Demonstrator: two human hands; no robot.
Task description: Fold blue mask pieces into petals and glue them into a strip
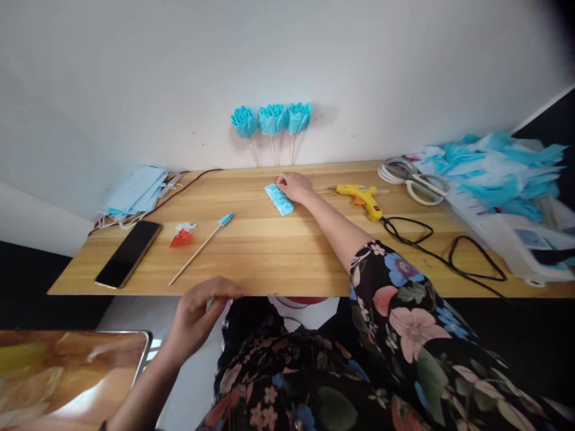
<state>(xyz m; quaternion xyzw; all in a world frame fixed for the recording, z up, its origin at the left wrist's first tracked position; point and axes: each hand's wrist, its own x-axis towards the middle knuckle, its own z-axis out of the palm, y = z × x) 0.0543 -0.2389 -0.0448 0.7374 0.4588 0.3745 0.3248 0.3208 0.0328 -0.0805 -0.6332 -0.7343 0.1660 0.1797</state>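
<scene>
My right hand (294,185) reaches across the wooden table (269,251), fingers curled down onto a stack of folded blue pieces (279,199) near the back. My left hand (197,314) rests at the table's front edge, its fingers bent and touching the edge, with nothing visible in them. A wooden stick with a small blue tip (202,246) lies between the two hands. Three blue paper flowers on sticks (272,120) lean against the white wall behind the stack.
A yellow glue gun (362,196) with a black cord (444,254) lies right of my hand. Scissors (415,179) and a heap of blue scraps (498,173) sit far right. At left lie blue face masks (135,191), a phone (129,252) and a red-white scrap (182,235).
</scene>
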